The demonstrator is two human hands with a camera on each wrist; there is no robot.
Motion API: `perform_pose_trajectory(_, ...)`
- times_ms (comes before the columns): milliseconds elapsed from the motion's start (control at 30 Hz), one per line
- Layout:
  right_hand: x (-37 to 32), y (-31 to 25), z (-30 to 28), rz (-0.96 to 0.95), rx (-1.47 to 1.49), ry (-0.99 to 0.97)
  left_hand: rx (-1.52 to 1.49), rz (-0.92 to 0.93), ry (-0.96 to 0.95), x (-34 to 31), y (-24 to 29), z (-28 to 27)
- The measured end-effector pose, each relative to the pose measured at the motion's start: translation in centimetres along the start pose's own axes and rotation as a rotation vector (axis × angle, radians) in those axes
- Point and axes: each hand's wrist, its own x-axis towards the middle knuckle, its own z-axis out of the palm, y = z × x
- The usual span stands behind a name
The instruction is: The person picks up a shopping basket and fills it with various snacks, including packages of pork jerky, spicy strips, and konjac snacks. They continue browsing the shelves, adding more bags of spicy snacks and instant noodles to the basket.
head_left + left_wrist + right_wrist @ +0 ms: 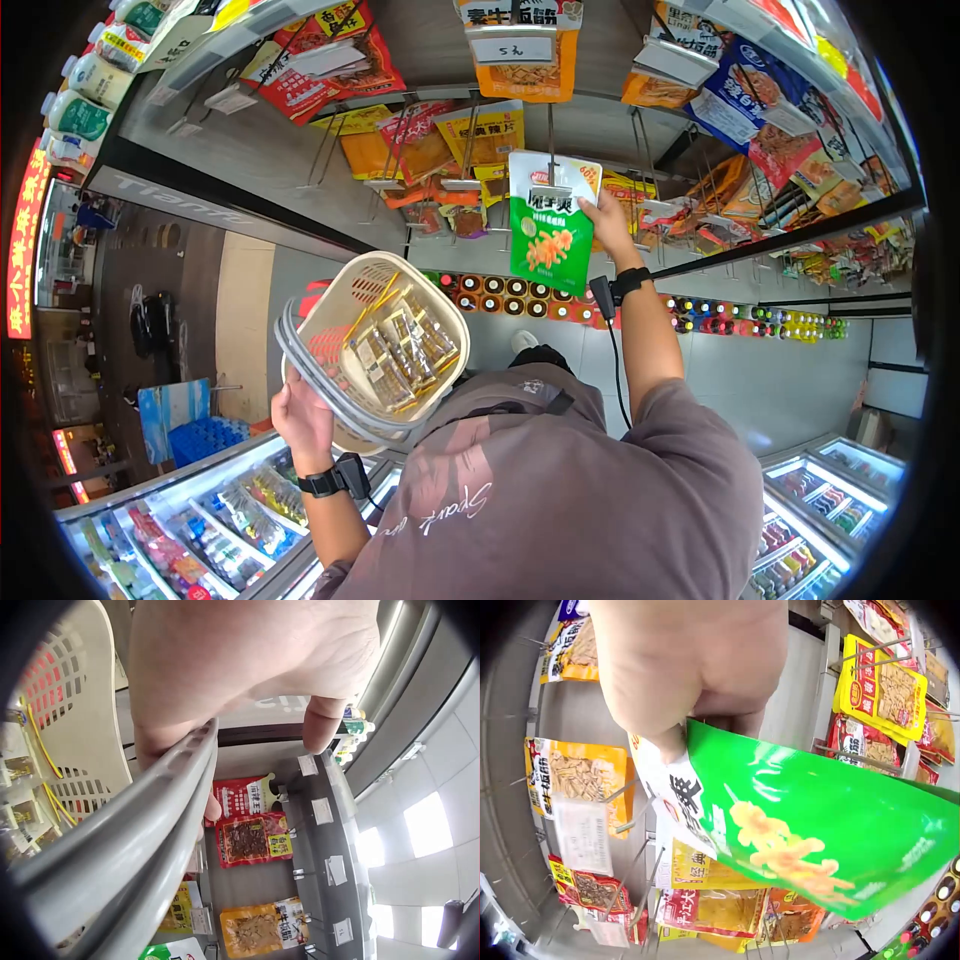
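A green and white snack bag [553, 232] hangs before the shelf's hooks, and my right hand [612, 226] pinches its upper right edge. In the right wrist view the thumb lies on the white top part of that bag [817, 817], while the other fingers are hidden behind it. My left hand [303, 414] grips the grey handles [135, 825] of a cream shopping basket [448, 318]. Inside the basket lie several clear-wrapped brown packets [400, 345] and thin yellow sticks [372, 308].
Snack bags on metal hooks [480, 135] fill the rack ahead, with an orange bag [520, 80] above. Rows of capped bottles [515, 290] stand low beneath it. Lit chillers [235, 515] lie behind to the left, and more [815, 510] to the right.
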Motion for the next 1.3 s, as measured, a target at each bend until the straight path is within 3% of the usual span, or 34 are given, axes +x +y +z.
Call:
perform_pose_trajectory(67, -1.8, -1.4, 0.6, 0.002, -0.054, -0.002, 0.008, -0.024, -0.054, 0.6, -0.3, -0.2)
perform_pose_trajectory(267, -6.6, -2.4, 2.2, 0.094, 0.142, -0.076, -0.017, -0.065, -0.207, 2.6, -0.4, -1.1)
perform_pose_trajectory(467, -11.3, -5.1, 5.2, 0.141, -0.064, -0.094, -0.036, -0.125, -0.345, 5.0, -0.2, -1.9)
perform_pose_trajectory(567, -13.4, -6.8, 6.6, 0.189, -0.451, -0.245, -0.061, -0.147, -0.371, 6.0, -0.2, -2.5)
perform_pose_trajectory(600, -14.2, -7.9, 7.7, 0.192, -0.458, -0.248, -0.062, -0.164, -0.375, 6.3, -0.3, -2.6)
perform_pose_trajectory(700, -16.3, -16.0, 12.0, 0.147, -0.871, -0.348, -0.087, -0.188, -0.406, 6.9, -0.3, -2.9)
perform_pose_trajectory(800, -17.5, -19.9, 15.3, -0.088, -0.526, -0.210, -0.098, -0.221, -0.425, 7.2, -0.5, -3.3)
perform_pose_trajectory(867, -17.6, -21.2, 18.1, -0.078, -0.303, -0.187, -0.156, -0.223, -0.462, 7.5, -0.8, -3.4)
perform_pose_trajectory(933, -16.5, -19.1, 20.1, -0.069, -0.216, -0.206, -0.169, -0.216, -0.475, 7.5, -0.9, -3.5)
perform_pose_trajectory(1000, -15.3, -15.3, 23.2, 0.011, -0.036, -0.236, -0.176, -0.202, -0.482, 7.3, -0.7, -3.5)
perform_pose_trajectory(1067, -14.9, -11.6, 26.6, 0.246, 0.025, -0.260, -0.189, -0.177, -0.492, 6.7, 0.1, -3.1)
perform_pose_trajectory(1133, -15.2, -7.7, 30.4, 0.254, 0.468, -0.358, -0.190, -0.159, -0.505, 6.3, 0.9, -2.7)
perform_pose_trajectory(1233, -16.0, -4.1, 33.1, 0.512, 0.824, -0.364, -0.198, -0.130, -0.509, 5.8, 1.8, -2.5)
perform_pose_trajectory(1300, -16.1, -2.4, 33.2, 0.542, 0.712, -0.289, -0.199, -0.109, -0.501, 5.5, 2.1, -2.7)
